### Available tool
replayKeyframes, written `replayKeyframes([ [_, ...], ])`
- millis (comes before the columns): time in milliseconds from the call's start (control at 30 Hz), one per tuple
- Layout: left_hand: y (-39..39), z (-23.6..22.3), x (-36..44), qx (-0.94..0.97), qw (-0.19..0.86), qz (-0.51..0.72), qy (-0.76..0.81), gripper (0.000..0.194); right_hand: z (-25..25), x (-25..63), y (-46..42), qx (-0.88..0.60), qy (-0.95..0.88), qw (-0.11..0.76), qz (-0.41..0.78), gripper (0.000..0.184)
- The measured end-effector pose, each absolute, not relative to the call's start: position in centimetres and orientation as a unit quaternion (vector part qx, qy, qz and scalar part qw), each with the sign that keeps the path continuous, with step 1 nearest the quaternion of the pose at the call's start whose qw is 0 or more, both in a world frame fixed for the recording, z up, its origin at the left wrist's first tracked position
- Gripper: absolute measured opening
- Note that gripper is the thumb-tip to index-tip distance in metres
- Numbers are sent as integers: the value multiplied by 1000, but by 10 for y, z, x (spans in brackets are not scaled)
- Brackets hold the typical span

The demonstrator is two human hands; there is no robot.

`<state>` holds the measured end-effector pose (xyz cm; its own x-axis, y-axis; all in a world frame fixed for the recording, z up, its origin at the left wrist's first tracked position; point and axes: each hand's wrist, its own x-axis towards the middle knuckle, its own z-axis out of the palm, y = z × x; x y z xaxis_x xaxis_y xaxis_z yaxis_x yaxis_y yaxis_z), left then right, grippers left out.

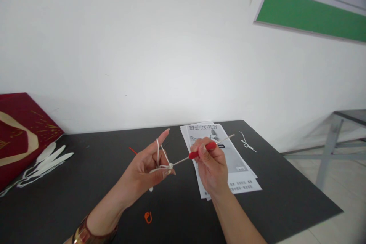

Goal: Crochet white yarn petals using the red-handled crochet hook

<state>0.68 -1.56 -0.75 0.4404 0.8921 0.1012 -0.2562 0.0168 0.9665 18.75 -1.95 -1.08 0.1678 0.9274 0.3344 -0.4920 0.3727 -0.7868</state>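
My left hand (148, 167) is raised above the dark table (85, 183), with white yarn (160, 158) looped over its upright index finger and pinched between thumb and middle finger. My right hand (210, 166) grips a crochet hook (200, 152) by its red handle. The hook's metal tip meets the small yarn loop at my left fingertips. The hook's other end points up and right, over printed paper sheets (243, 175).
A stack of printed instruction sheets lies under my right hand. A short white yarn scrap (247, 144) rests at the far right of the table. An orange stitch marker (148, 217) lies near my left forearm. White crocheted petals (47, 160) and a red box (20, 133) sit at the left.
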Motion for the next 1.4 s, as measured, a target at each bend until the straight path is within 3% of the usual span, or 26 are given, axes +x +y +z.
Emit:
replayKeyframes([
  [833, -14, -9, 5, 546, 667, 426, 275, 86, -19, 194, -21, -238, -504, 715, 422, 20],
  [1267, -7, -8, 9, 521, 642, 451, 336, 90, -19, 198, -32, -268, -677, 649, 219, 15],
  [1400, -7, -9, 11, 505, 643, 459, 347, 87, -17, 196, -31, -280, -685, 639, 210, 16],
])
